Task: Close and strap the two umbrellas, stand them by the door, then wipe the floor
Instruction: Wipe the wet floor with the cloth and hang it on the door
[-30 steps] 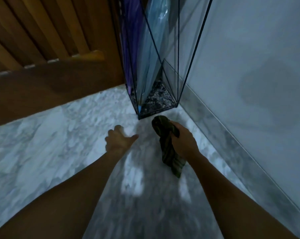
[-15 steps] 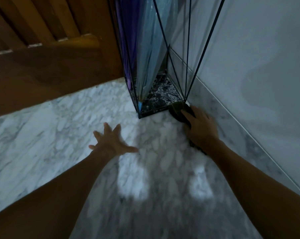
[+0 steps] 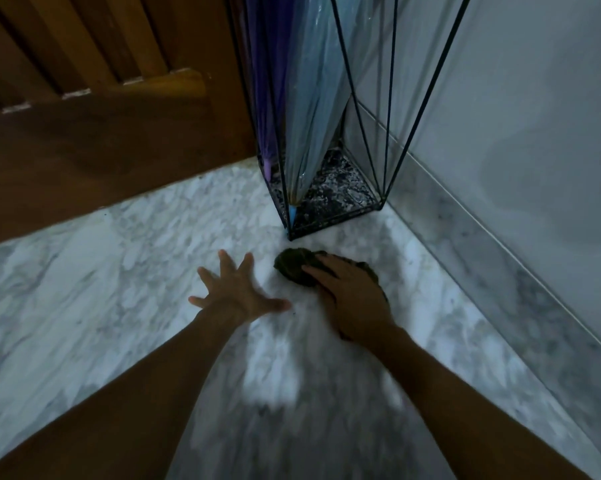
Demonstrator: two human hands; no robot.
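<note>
marble floor (image 3: 84,306) | wooden door (image 3: 101,150) | grey wall (image 3: 534,116) | wire stand (image 3: 333,195) in corner

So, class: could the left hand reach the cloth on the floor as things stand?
Probably yes: the left hand is beside the cloth, only bare floor between; the right hand covers most of it.

Dim, bluish light; soft motion blur; wide-angle bending at edges

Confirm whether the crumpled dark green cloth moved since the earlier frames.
Yes: the dark green cloth slid left from the wall-side corner of the black wire umbrella stand toward its near corner.
</note>
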